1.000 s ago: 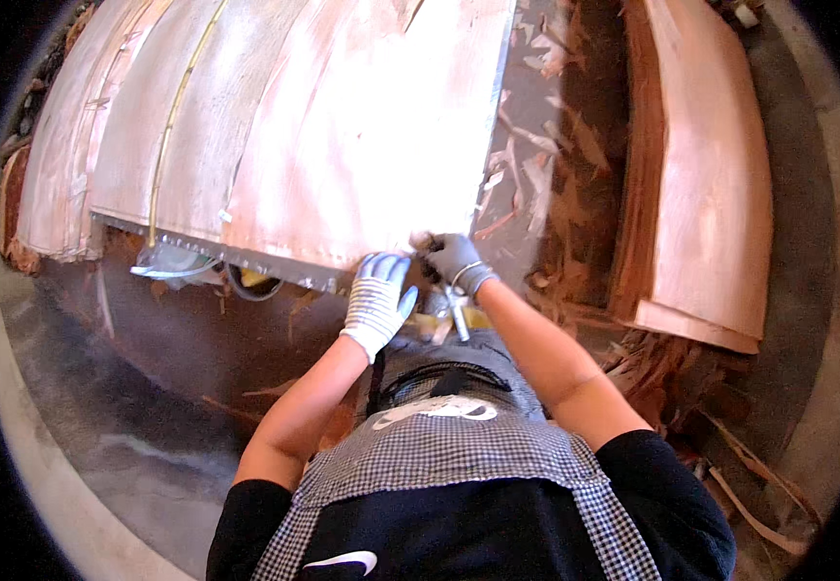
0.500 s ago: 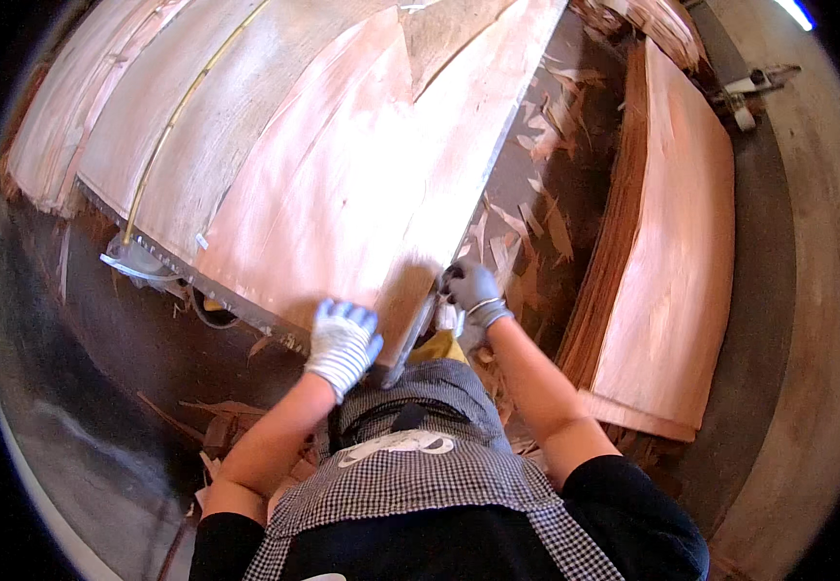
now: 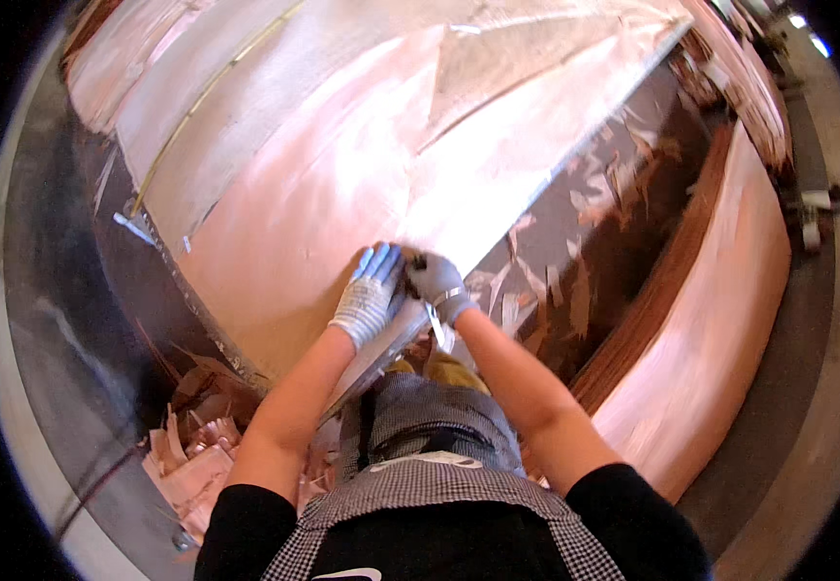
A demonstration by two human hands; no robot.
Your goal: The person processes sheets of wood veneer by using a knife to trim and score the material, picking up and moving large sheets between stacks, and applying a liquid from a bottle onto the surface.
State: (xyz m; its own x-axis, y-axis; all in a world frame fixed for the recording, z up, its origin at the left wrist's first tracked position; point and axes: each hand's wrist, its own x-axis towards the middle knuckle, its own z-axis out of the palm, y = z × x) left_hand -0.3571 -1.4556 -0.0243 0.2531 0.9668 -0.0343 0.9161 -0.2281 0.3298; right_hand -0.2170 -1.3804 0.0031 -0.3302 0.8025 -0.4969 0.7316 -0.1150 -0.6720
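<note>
A broad pale pink wood veneer sheet [image 3: 284, 223] lies over the table in front of me. My left hand [image 3: 372, 295], in a striped white glove with blue fingertips, rests flat on it near the right edge, fingers stretched out. Right beside it, at that edge, my right hand [image 3: 439, 286] in a grey glove has its fingers curled in a pinch; what they hold is hidden. A narrow white strip [image 3: 440, 329] hangs just below the right hand. Farther up, a darker triangular veneer area [image 3: 497, 73] borders the pink sheet.
On my right stands a tall stack of veneer sheets [image 3: 701, 320]. Torn veneer scraps [image 3: 623, 174] litter the floor between it and the table, and more scraps [image 3: 197, 460] are heaped at lower left. A thin yellow strip [image 3: 187, 121] crosses the table's left part.
My left hand has moved up and right across the veneer, close to the right hand. The right hand has shifted slightly left and stays curled. The whole view has turned.
</note>
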